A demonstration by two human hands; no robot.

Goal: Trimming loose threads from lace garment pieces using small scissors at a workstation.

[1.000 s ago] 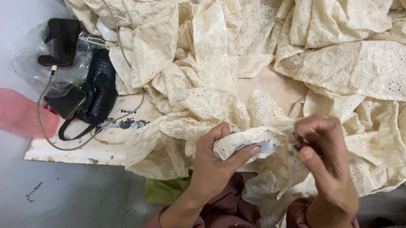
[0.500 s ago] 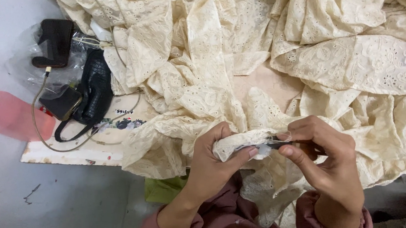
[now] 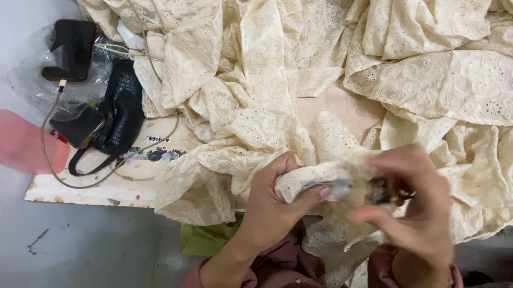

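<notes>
Two hands work at the bench's near edge: the left hand [image 3: 273, 206] grips a folded strip of cream lace fabric [image 3: 313, 182], while the blurred right hand [image 3: 414, 202] pinches a small dark tool [image 3: 383, 190] against it.

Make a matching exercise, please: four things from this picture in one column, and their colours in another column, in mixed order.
Things:
1. lace fabric
2. handbag
3. sleeve
4. cloth under the table edge

Colours:
A. green
B. black
C. cream
D. dusty pink

Pairs: 1-C, 2-B, 3-D, 4-A
</notes>
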